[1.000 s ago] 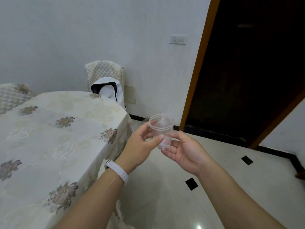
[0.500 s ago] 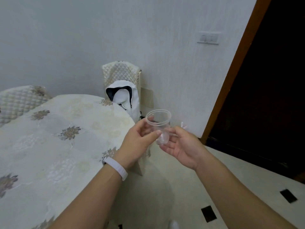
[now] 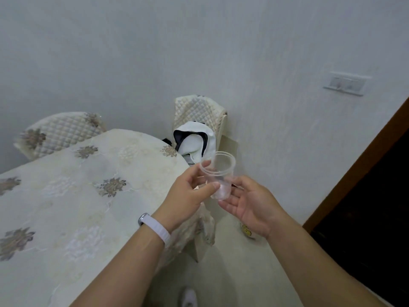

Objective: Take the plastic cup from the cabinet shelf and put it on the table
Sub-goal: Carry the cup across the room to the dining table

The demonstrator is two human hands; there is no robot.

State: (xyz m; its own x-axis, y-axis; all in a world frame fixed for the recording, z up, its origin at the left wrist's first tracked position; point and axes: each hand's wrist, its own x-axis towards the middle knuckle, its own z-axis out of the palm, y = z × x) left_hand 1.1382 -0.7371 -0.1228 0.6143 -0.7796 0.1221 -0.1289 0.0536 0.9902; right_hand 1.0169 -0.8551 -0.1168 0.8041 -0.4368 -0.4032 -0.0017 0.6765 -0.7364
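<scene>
A clear plastic cup (image 3: 221, 171) is held upright in the air just past the right edge of the table (image 3: 66, 196), which is covered by a cream floral cloth. My left hand (image 3: 188, 196), with a white band on its wrist, grips the cup's side between thumb and fingers. My right hand (image 3: 247, 202) is cupped under and beside the cup's base, its fingertips touching it. The cabinet is not in view.
Two quilted chairs stand at the table: one at the far left (image 3: 57, 134), another by the wall (image 3: 199, 116) with a white and black garment (image 3: 194, 142) on it. A dark doorway (image 3: 365, 207) with a brown frame is at the right. A wall switch (image 3: 345, 84) is above.
The view has swung left, so the table fills more of the frame and the doorway has slid to the right. Both hands keep the cup and have come closer to the table's edge.
</scene>
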